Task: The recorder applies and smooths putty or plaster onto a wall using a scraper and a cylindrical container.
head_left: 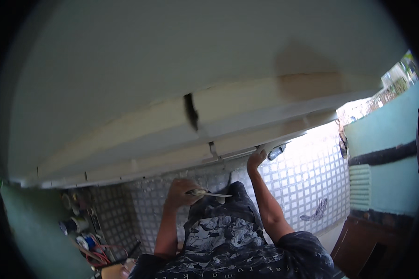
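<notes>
My left hand [179, 193] is closed around the handle of a putty knife [217, 195], its pale, smeared blade pointing right in front of my body. The fingers of my right hand [255, 161] are curled at the lower edge of the pale wall [246, 107]. They close on something beside a long thin light strip [238, 153] there; its kind is hard to make out. The wall has stepped bands, a dark gap [191, 111] in the upper one and a smaller notch [212, 149] below it.
Rolls, cans and red cable [91, 244] lie at the lower left. A crumpled rag [316, 211] is on the tiled floor [293, 186]. A dark rounded object [276, 152] sits past my right hand. At right stand a green wall [386, 121] and brown furniture [363, 246].
</notes>
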The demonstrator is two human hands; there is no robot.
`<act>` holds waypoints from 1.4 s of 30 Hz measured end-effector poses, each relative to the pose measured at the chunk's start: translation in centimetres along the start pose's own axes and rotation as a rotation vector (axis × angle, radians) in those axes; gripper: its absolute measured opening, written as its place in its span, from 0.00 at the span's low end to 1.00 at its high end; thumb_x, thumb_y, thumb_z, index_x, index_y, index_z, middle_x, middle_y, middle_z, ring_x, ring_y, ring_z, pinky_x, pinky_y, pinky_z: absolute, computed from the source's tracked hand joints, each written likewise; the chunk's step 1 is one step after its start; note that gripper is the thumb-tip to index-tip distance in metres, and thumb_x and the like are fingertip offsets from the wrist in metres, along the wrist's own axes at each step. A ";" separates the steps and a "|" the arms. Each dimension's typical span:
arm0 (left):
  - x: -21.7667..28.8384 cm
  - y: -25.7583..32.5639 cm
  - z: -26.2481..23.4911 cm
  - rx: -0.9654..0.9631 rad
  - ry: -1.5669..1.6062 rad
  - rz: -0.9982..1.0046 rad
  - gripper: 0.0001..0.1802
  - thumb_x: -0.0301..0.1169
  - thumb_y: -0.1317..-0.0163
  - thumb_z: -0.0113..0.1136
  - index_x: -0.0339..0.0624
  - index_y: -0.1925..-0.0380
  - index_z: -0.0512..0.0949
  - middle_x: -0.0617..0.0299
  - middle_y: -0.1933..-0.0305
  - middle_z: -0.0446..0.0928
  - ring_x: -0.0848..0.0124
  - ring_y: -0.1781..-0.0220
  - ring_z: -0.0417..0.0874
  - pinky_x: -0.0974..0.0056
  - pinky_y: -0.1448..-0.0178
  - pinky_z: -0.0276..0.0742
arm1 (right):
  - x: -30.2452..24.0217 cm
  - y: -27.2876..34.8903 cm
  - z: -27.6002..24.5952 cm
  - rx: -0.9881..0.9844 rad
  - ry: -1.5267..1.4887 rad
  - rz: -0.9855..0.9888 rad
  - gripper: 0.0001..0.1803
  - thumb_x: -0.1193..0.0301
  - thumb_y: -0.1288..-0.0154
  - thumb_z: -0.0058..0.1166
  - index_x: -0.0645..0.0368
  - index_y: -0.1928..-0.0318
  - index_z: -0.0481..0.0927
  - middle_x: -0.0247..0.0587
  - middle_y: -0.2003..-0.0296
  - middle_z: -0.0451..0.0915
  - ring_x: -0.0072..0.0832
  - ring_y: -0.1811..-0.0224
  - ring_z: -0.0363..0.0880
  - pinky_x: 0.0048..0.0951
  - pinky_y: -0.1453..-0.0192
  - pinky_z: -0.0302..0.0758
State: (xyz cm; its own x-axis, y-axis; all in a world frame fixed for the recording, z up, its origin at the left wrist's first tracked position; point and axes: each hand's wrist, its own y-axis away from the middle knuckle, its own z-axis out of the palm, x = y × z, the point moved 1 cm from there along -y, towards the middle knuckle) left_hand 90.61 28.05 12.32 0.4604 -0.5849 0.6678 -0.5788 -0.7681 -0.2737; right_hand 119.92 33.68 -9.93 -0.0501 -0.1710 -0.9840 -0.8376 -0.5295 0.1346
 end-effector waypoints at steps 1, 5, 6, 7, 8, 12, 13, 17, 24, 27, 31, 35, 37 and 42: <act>0.6 0.7 1.2 0.022 -0.002 -0.015 0.08 0.31 0.64 0.66 0.47 0.78 0.82 0.62 0.79 0.77 0.65 0.76 0.79 0.65 0.71 0.74 | 1.7 1.5 0.0 0.006 0.089 -0.173 0.23 0.60 0.31 0.39 0.70 0.67 0.77 0.55 0.71 0.76 0.48 0.63 0.73 0.40 0.57 0.66; 2.0 7.5 3.2 0.021 0.137 -0.205 0.09 0.32 0.61 0.69 0.43 0.79 0.81 0.60 0.78 0.78 0.63 0.75 0.79 0.64 0.69 0.75 | 1.3 12.3 -1.4 -0.595 0.330 -0.171 0.25 0.58 0.30 0.40 0.70 0.70 0.76 0.59 0.74 0.76 0.47 0.68 0.74 0.42 0.61 0.67; 2.4 9.3 3.2 0.098 0.206 -0.251 0.10 0.33 0.60 0.70 0.42 0.79 0.80 0.60 0.78 0.78 0.62 0.75 0.79 0.64 0.69 0.74 | 0.9 14.4 -1.7 -0.795 0.301 -0.154 0.25 0.57 0.30 0.40 0.70 0.70 0.76 0.59 0.75 0.75 0.45 0.69 0.74 0.42 0.62 0.67; 3.0 10.7 2.8 0.182 0.229 -0.290 0.13 0.34 0.61 0.73 0.39 0.79 0.79 0.58 0.78 0.78 0.60 0.75 0.80 0.64 0.70 0.74 | 1.5 15.8 -2.1 -0.817 0.303 -0.170 0.25 0.57 0.30 0.40 0.70 0.70 0.76 0.59 0.75 0.75 0.45 0.69 0.74 0.42 0.62 0.67; 3.3 12.5 2.7 0.202 0.226 -0.291 0.13 0.34 0.61 0.73 0.39 0.79 0.79 0.58 0.78 0.78 0.60 0.75 0.80 0.64 0.70 0.74 | 2.7 17.1 -2.4 -0.776 0.302 -0.145 0.27 0.56 0.30 0.40 0.71 0.70 0.76 0.55 0.76 0.75 0.41 0.70 0.73 0.40 0.64 0.67; 2.1 24.8 3.7 0.522 0.174 -0.510 0.18 0.36 0.62 0.75 0.35 0.81 0.77 0.53 0.80 0.78 0.60 0.79 0.79 0.64 0.72 0.72 | 0.3 21.0 -0.3 -0.432 0.088 0.060 0.30 0.52 0.30 0.40 0.73 0.69 0.76 0.47 0.76 0.75 0.31 0.72 0.70 0.35 0.66 0.67; 2.2 28.2 3.8 0.618 0.184 -0.647 0.18 0.36 0.61 0.75 0.35 0.82 0.77 0.54 0.79 0.78 0.60 0.81 0.79 0.63 0.72 0.72 | 0.4 20.3 0.6 -0.328 0.029 0.030 0.31 0.51 0.30 0.41 0.73 0.69 0.75 0.46 0.76 0.74 0.30 0.72 0.69 0.35 0.65 0.67; 4.7 36.4 1.7 0.986 0.511 -0.798 0.13 0.32 0.51 0.68 0.35 0.77 0.75 0.55 0.78 0.78 0.69 0.82 0.77 0.67 0.77 0.71 | 4.8 17.3 7.1 -0.107 -0.135 -0.309 0.20 0.62 0.32 0.43 0.71 0.61 0.74 0.51 0.66 0.76 0.38 0.64 0.72 0.40 0.57 0.66; 5.6 46.5 0.2 1.354 0.615 -0.879 0.08 0.25 0.43 0.60 0.35 0.71 0.71 0.56 0.78 0.76 0.77 0.85 0.70 0.73 0.83 0.65 | 0.3 37.7 5.2 -1.504 0.556 -0.471 0.15 0.68 0.37 0.47 0.64 0.54 0.76 0.51 0.68 0.76 0.45 0.63 0.73 0.42 0.61 0.69; 4.3 47.1 -1.1 1.271 0.601 -0.826 0.11 0.26 0.42 0.59 0.39 0.65 0.67 0.60 0.77 0.72 0.78 0.84 0.68 0.73 0.83 0.64 | 4.1 38.2 3.8 -1.030 0.541 -0.954 0.20 0.61 0.34 0.47 0.69 0.61 0.77 0.55 0.69 0.76 0.48 0.65 0.74 0.40 0.59 0.70; 3.3 46.8 -3.7 1.305 0.621 -0.791 0.08 0.25 0.44 0.60 0.37 0.70 0.70 0.58 0.78 0.73 0.76 0.84 0.70 0.73 0.82 0.65 | 4.0 33.6 3.1 -0.532 0.472 -0.287 0.23 0.60 0.33 0.44 0.70 0.71 0.77 0.62 0.72 0.74 0.53 0.67 0.72 0.44 0.61 0.66; 2.2 44.6 -7.0 1.047 0.369 -0.881 0.08 0.27 0.48 0.65 0.34 0.74 0.75 0.57 0.80 0.78 0.75 0.83 0.75 0.70 0.78 0.69 | 2.2 24.6 3.0 -0.003 0.223 -0.351 0.27 0.58 0.33 0.45 0.72 0.79 0.71 0.59 0.79 0.70 0.45 0.78 0.65 0.44 0.68 0.62; 0.9 44.0 -8.9 0.798 0.103 -0.840 0.08 0.26 0.51 0.67 0.34 0.79 0.78 0.60 0.84 0.77 0.75 0.83 0.76 0.69 0.77 0.70 | -0.5 21.1 3.6 0.113 0.208 -0.251 0.28 0.57 0.34 0.47 0.71 0.80 0.74 0.57 0.83 0.73 0.43 0.82 0.69 0.44 0.72 0.63; -1.6 40.3 -11.8 0.656 0.116 -0.837 0.09 0.27 0.54 0.70 0.32 0.79 0.80 0.60 0.86 0.76 0.75 0.83 0.77 0.70 0.75 0.71 | -1.3 18.4 8.7 0.189 -0.049 -0.057 0.23 0.58 0.38 0.54 0.68 0.77 0.78 0.56 0.76 0.78 0.47 0.75 0.75 0.41 0.66 0.69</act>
State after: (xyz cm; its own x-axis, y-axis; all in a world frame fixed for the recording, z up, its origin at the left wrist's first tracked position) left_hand 58.59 1.10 8.43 0.4569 0.1947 0.8679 0.3821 -0.9241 0.0061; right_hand 99.82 31.38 -7.21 -0.0224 -0.1022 -0.9945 -0.9268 -0.3708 0.0590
